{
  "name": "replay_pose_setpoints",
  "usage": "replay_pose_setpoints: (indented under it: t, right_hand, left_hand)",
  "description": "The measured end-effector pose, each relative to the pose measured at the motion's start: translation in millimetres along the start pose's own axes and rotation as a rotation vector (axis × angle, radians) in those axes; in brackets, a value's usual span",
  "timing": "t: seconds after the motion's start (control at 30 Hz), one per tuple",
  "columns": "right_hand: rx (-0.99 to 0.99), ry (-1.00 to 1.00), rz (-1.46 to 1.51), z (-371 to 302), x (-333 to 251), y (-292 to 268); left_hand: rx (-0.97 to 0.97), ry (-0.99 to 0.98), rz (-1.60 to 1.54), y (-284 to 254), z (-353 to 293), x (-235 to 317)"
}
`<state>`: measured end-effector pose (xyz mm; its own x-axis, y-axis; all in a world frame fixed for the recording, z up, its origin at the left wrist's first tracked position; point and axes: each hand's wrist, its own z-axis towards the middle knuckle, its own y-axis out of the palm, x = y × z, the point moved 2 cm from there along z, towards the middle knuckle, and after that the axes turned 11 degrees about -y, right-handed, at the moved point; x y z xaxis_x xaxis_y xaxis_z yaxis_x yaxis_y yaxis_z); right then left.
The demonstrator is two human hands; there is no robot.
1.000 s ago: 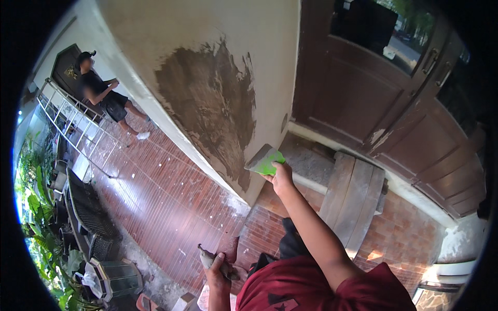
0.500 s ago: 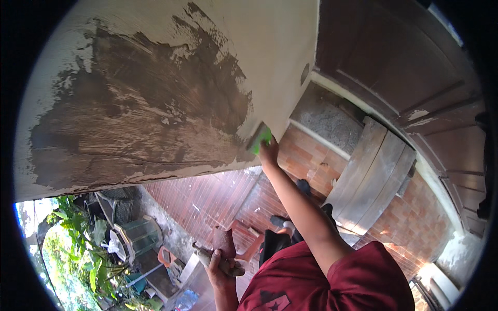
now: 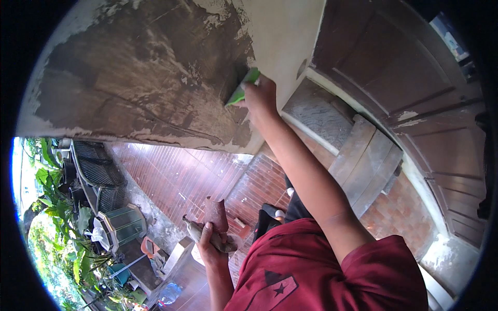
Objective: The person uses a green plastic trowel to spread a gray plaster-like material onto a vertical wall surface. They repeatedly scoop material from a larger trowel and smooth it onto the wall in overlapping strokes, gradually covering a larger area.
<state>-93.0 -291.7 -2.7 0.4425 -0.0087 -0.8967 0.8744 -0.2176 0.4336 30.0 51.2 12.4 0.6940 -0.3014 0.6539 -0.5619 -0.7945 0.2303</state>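
A flat green hand tool (image 3: 244, 87) is in my right hand (image 3: 262, 98), its fingers closed round it. The tool is pressed along the wall's dark brown-grey patch (image 3: 140, 78), close to the patch's right edge. Its face against the wall is hidden. Low and to the left, away from the wall, my left hand (image 3: 210, 246) grips a curled reddish-brown sheet (image 3: 216, 215), which looks like sandpaper. In the same grip is a crumpled grey piece (image 3: 196, 231), whose kind I cannot make out. The thumb lies across both.
Beyond my right arm lies a grey plank platform (image 3: 358, 160) beside a brown panelled door (image 3: 394, 67). Red tiles (image 3: 176, 171) cover the floor. At the left are a dark woven chair (image 3: 98, 166), a glass-sided case (image 3: 124, 228), a clear plastic bottle (image 3: 170, 294) and green plants (image 3: 57, 207).
My right hand and the green tool have moved up the wall and slightly left. My left hand has shifted a little up and left, keeping its grip. The whole view has tilted.
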Motion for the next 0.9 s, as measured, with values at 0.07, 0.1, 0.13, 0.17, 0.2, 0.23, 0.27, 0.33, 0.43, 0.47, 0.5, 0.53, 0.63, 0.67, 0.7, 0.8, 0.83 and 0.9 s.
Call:
replay_pose_setpoints:
  t: [0.07,0.1,0.13,0.17,0.2,0.23,0.27,0.33,0.43,0.47,0.5,0.53,0.63,0.67,0.7,0.8,0.83,0.9]
  right_hand:
    - [-0.037,-0.035,0.041,-10.5,-37.7,12.1]
    - [-0.061,-0.064,0.075,-15.0,-56.0,17.7]
    - [-0.091,-0.096,0.06,-17.6,-73.7,23.5]
    - [-0.125,-0.136,0.056,-19.7,-89.5,28.1]
    - [-0.158,-0.179,0.063,-22.8,-102.6,30.6]
    - [-0.173,-0.24,0.039,-24.3,-114.1,29.8]
    - [-0.188,-0.309,0.026,-23.3,-123.1,26.1]
    - [-0.207,-0.438,0.03,-22.1,-126.9,8.2]
    - [-0.116,-0.368,0.09,-22.9,-85.6,-42.4]
    - [-0.002,-0.225,-0.048,-22.4,-57.4,-61.5]
    - [0.028,-0.218,-0.138,-21.6,-26.5,-77.8]
    - [0.098,-0.126,-0.229,-23.8,10.9,-94.5]
    - [0.175,-0.05,-0.612,-16.7,118.4,-124.5]
    - [0.176,-0.127,-0.627,-16.3,146.2,-126.8]
    - [0.206,-0.055,-0.663,-18.4,170.9,-125.6]
    - [0.199,-0.07,-0.591,-16.0,200.4,-99.8]
    - [0.186,-0.053,-0.587,-14.6,197.9,-89.6]
    - [0.226,-0.065,-0.405,-12.9,179.8,-71.9]
  left_hand:
    - [-0.019,-0.007,-0.011,-2.6,1.4,5.1]
    - [-0.047,0.001,0.005,-2.7,2.8,7.1]
    - [-0.071,0.015,0.016,-2.6,5.3,9.1]
    - [-0.092,0.026,0.031,-3.3,5.7,10.3]
    - [-0.085,-0.005,0.033,-4.2,9.5,12.6]
    - [-0.128,0.022,0.039,-4.7,9.5,13.8]
    - [-0.135,0.04,0.042,-4.1,12.7,14.8]
    - [-0.182,0.062,0.041,-3.6,15.3,17.2]
    - [-0.198,0.035,0.044,-1.7,14.5,17.6]
    - [-0.183,0.015,0.043,-0.9,12.7,17.4]
    - [-0.166,0.007,0.04,0.3,9.7,16.9]
    - [-0.148,-0.004,0.043,3.4,9.8,15.3]
    - [-0.108,0.003,0.014,10.5,-1.3,8.5]
    - [-0.082,-0.022,0.06,14.2,-0.2,6.4]
    - [-0.092,-0.027,0.09,18.5,2.3,5.5]
    - [0.058,-0.045,0.135,26.4,-2.9,-7.9]
    - [0.03,-0.034,0.12,29.8,-5.3,-10.8]
    - [0.082,-0.079,0.131,34.1,-3.9,-13.2]
